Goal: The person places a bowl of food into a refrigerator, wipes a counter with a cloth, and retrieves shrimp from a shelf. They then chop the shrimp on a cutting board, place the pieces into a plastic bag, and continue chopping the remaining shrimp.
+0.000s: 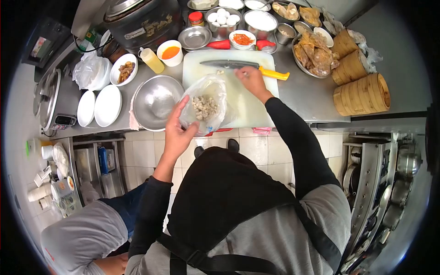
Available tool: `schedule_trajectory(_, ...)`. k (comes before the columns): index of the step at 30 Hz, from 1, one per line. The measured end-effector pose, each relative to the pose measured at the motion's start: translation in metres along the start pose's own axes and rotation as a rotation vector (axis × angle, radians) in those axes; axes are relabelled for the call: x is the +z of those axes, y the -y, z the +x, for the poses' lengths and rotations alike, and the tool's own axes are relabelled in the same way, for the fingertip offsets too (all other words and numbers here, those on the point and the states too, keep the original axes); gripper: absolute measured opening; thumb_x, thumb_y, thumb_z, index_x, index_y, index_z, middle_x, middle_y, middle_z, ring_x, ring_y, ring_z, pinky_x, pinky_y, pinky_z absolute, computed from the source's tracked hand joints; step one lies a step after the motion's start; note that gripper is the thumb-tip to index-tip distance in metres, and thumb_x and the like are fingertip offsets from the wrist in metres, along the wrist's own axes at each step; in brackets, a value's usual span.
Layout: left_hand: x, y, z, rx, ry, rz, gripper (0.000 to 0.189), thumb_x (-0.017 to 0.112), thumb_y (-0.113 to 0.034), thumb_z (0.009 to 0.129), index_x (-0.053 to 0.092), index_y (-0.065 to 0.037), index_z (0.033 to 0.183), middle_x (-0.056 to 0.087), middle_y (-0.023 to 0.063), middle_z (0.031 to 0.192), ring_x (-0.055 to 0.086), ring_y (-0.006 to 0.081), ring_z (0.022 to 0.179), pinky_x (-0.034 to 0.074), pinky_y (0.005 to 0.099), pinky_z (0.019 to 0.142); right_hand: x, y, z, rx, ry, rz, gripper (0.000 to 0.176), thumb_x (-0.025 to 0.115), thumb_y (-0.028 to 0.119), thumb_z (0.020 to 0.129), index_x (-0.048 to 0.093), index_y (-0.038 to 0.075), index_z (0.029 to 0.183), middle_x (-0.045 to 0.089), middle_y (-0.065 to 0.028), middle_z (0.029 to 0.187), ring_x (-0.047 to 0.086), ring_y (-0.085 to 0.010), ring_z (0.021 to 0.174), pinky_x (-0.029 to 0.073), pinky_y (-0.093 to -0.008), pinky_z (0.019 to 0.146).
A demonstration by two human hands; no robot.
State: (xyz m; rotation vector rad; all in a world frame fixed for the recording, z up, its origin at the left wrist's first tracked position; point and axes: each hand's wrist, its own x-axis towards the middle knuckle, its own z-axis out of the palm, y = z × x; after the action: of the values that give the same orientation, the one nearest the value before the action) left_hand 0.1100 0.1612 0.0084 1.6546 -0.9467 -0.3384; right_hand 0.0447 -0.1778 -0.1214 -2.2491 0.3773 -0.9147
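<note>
My left hand [180, 130] holds the near left edge of a clear plastic bag [216, 87], its fingers around the rim. Small pale chopped pieces [205, 107] lie inside the bag, which rests over the front of the white cutting board [250, 112]. My right hand [250, 79] is over the board, just below the knife; its fingers are bent together and blurred, and what they hold, if anything, is too small to name. The knife [229, 63] lies across the back of the board, its yellow handle pointing right. An empty metal bowl [156, 103] stands left of the bag.
White plates [108, 105], a squeeze bottle [151, 61] and a bowl of orange sauce [170, 52] stand left. Behind the board are red peppers [219, 44] and a pot of eggs [222, 18]. Bamboo steamers [362, 95] stand right. A co-worker [87, 233] is at lower left.
</note>
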Motion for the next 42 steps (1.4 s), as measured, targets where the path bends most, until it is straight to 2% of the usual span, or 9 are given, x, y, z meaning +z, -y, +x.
schedule_trajectory(1, 0.001, 0.005, 0.004, 0.005, -0.011, -0.001, 0.070, 0.062, 0.008, 0.082, 0.046, -0.003, 0.149, 0.046, 0.0148, 0.149, 0.054, 0.0196, 0.126, 0.055, 0.0288, 0.090, -0.003, 0.004, 0.008, -0.012, 0.003, -0.001, 0.027, 0.069, 0.030, 0.095, 0.065, 0.009, 0.077, 0.064, -0.0064, 0.073, 0.060, -0.0243, 0.059, 0.050, -0.0374, 0.057)
schedule_trajectory(3, 0.007, -0.011, 0.014, -0.219, 0.029, -0.181, 0.074, 0.065, 0.006, 0.081, 0.044, -0.003, 0.151, 0.049, 0.0149, 0.148, 0.053, 0.0166, 0.126, 0.056, 0.0261, 0.082, -0.014, 0.044, 0.028, 0.901, -0.179, 0.988, 0.026, 0.067, 0.028, 0.099, 0.065, 0.009, 0.081, 0.065, -0.0037, 0.074, 0.056, -0.0143, 0.054, 0.044, -0.0299, 0.050)
schedule_trajectory(8, 0.012, -0.013, 0.028, -0.231, 0.070, -0.277, 0.076, 0.064, 0.008, 0.082, 0.039, -0.003, 0.154, 0.049, 0.0159, 0.147, 0.061, 0.0176, 0.115, 0.059, 0.0280, 0.078, -0.012, 0.163, 0.022, 0.710, -0.208, 1.415, 0.018, 0.066, 0.022, 0.098, 0.062, 0.005, 0.093, 0.064, -0.0035, 0.084, 0.060, -0.0116, 0.071, 0.048, -0.0245, 0.062)
schedule_trajectory(13, 0.009, -0.016, 0.029, -0.231, -0.034, -0.424, 0.073, 0.060, 0.011, 0.084, 0.038, 0.001, 0.154, 0.051, 0.0145, 0.145, 0.065, 0.0153, 0.106, 0.059, 0.0291, 0.079, -0.022, 0.198, 0.000, -0.151, -0.058, 0.175, 0.021, 0.073, 0.013, 0.090, 0.065, 0.000, 0.105, 0.067, -0.0070, 0.105, 0.065, -0.0191, 0.100, 0.052, -0.0351, 0.091)
schedule_trajectory(16, 0.004, -0.018, 0.027, -0.242, -0.018, -0.424, 0.074, 0.057, 0.012, 0.083, 0.039, 0.000, 0.154, 0.053, 0.0140, 0.145, 0.064, 0.0141, 0.106, 0.059, 0.0285, 0.080, -0.056, 0.133, -0.041, 0.286, 0.135, 0.646, 0.047, 0.077, 0.016, 0.087, 0.057, 0.004, 0.127, 0.062, -0.0095, 0.123, 0.059, -0.0189, 0.111, 0.049, -0.0346, 0.097)
schedule_trajectory(20, -0.002, -0.048, 0.034, -0.224, 0.142, -0.458, 0.077, 0.052, 0.014, 0.080, 0.039, -0.001, 0.154, 0.053, 0.0131, 0.147, 0.064, 0.0121, 0.106, 0.058, 0.0266, 0.077, -0.042, 0.130, -0.084, 0.257, 0.447, 0.275, 0.064, 0.081, 0.018, 0.082, 0.052, 0.003, 0.137, 0.057, -0.0110, 0.134, 0.058, -0.0230, 0.115, 0.048, -0.0385, 0.100)
schedule_trajectory(25, -0.037, -0.140, 0.047, 0.104, 0.427, -0.266, 0.074, 0.058, -0.001, 0.076, 0.047, 0.001, 0.150, 0.058, 0.0158, 0.144, 0.065, 0.0210, 0.113, 0.051, 0.0345, 0.096, -0.003, 0.152, -0.094, 0.502, 0.509, 0.754, 0.093, 0.088, 0.021, 0.075, 0.037, 0.001, 0.151, 0.058, -0.0121, 0.137, 0.054, -0.0236, 0.126, 0.044, -0.0410, 0.109)
schedule_trajectory(31, -0.076, -0.187, 0.035, 0.252, 0.560, -0.364, 0.071, 0.059, -0.004, 0.074, 0.052, 0.005, 0.144, 0.057, 0.0269, 0.140, 0.058, 0.0314, 0.126, 0.046, 0.0395, 0.104, -0.055, 0.243, -0.059, 0.530, 0.126, 1.198, 0.067, 0.074, 0.020, 0.090, 0.045, 0.002, 0.147, 0.057, -0.0107, 0.138, 0.054, -0.0200, 0.127, 0.041, -0.0363, 0.110)
schedule_trajectory(42, -0.077, -0.200, 0.031, 0.355, 0.458, -0.349, 0.072, 0.058, -0.005, 0.078, 0.045, 0.004, 0.148, 0.056, 0.0270, 0.140, 0.060, 0.0287, 0.111, 0.050, 0.0392, 0.094, -0.106, 0.255, -0.053, 0.248, 0.527, 1.112, 0.064, 0.068, 0.034, 0.092, 0.048, 0.000, 0.143, 0.058, -0.0107, 0.138, 0.055, -0.0202, 0.126, 0.043, -0.0364, 0.107)
